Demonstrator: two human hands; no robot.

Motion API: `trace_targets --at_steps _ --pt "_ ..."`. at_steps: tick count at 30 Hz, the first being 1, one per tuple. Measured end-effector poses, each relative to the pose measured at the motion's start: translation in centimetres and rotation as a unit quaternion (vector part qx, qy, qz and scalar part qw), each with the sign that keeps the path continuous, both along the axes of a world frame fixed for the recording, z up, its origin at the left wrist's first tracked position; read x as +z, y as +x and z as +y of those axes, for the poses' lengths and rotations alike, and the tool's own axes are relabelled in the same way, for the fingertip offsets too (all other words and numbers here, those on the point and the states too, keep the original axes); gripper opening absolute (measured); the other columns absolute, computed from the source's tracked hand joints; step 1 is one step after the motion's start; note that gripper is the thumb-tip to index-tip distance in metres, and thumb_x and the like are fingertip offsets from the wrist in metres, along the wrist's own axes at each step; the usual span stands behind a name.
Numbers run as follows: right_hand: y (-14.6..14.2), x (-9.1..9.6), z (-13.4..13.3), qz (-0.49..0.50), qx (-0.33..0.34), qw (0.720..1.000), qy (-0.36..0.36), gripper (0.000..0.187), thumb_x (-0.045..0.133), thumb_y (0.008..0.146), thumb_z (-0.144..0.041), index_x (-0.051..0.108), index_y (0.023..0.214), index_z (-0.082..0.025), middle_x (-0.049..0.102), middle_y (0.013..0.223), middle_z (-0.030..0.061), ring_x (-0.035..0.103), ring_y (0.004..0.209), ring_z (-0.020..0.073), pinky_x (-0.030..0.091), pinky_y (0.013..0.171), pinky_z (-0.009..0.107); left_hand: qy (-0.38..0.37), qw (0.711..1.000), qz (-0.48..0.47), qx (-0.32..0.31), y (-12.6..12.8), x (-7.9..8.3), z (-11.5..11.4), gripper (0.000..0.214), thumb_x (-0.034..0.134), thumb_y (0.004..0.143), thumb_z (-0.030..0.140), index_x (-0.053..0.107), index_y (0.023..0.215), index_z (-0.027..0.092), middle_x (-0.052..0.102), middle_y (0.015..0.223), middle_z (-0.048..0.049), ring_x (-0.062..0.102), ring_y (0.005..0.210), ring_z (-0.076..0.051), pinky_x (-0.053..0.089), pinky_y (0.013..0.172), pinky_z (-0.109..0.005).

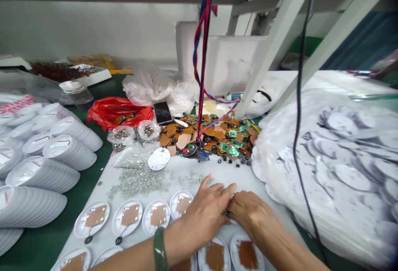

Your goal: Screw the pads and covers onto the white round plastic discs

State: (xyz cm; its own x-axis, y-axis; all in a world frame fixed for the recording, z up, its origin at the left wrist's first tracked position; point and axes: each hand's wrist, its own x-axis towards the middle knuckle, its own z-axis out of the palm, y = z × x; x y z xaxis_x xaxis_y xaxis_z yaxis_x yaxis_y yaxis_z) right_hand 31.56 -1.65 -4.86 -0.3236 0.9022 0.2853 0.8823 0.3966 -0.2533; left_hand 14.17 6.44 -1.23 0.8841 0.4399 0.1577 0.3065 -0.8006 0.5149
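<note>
My left hand (207, 206) reaches in from the lower left, a green bangle (160, 248) on its wrist. Its fingertips meet my right hand (250, 213), whose fingers are curled inward. Between the two hands a small black part (225, 212) shows; most of it is hidden by the fingers. Under and beside the hands stand round white plastic covers, each with a brown circuit board inside. One such cover (180, 194) lies just left of my left hand, and another board (248, 254) sits below my right wrist. Two covers at the left have a black disc (118, 240) hanging out on wires.
Stacked white covers (43, 173) fill the left side. Small metal screws (139, 182) are spread on the white board. Behind lie loose brown and green circuit boards (183, 140), an electric screwdriver (195, 151) hanging on wires, a phone (162, 112) and a red bag (118, 111). A large bag of white discs (338, 171) stands right.
</note>
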Motion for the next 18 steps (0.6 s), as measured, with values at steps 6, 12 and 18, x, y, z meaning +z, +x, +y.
trace_targets --at_steps 6,12,18 --pt "-0.1 2.0 -0.4 -0.060 0.023 0.998 0.020 0.027 0.054 0.088 0.003 0.067 0.095 -0.019 0.073 0.091 0.0082 0.068 0.078 0.0244 0.054 0.068 0.038 -0.013 1.000 0.006 -0.001 0.2 0.4 0.0 0.066 0.077 0.082 0.009 0.045 0.140 0.014 0.071 0.126 -0.0127 0.064 0.122 -0.027 0.030 0.120 -0.056" --pt "-0.1 1.9 -0.5 -0.074 0.024 0.996 0.038 0.025 0.054 0.087 0.003 0.065 0.088 -0.019 0.070 0.083 0.0042 0.065 0.072 0.0215 0.049 0.064 0.034 -0.025 0.999 0.024 -0.008 0.3 0.5 0.1 0.064 0.078 0.081 0.006 0.046 0.136 0.014 0.070 0.128 -0.0136 0.064 0.123 -0.029 0.030 0.120 -0.056" --pt "-0.7 0.9 -0.5 -0.066 -0.022 0.997 0.031 0.024 0.053 0.090 0.000 0.064 0.085 -0.020 0.068 0.079 0.0030 0.063 0.068 0.0206 0.047 0.062 0.033 -0.048 0.999 0.022 -0.013 0.4 0.2 0.4 0.054 0.075 0.083 0.009 0.049 0.129 0.020 0.067 0.132 -0.0099 0.063 0.123 -0.028 0.026 0.121 -0.056"
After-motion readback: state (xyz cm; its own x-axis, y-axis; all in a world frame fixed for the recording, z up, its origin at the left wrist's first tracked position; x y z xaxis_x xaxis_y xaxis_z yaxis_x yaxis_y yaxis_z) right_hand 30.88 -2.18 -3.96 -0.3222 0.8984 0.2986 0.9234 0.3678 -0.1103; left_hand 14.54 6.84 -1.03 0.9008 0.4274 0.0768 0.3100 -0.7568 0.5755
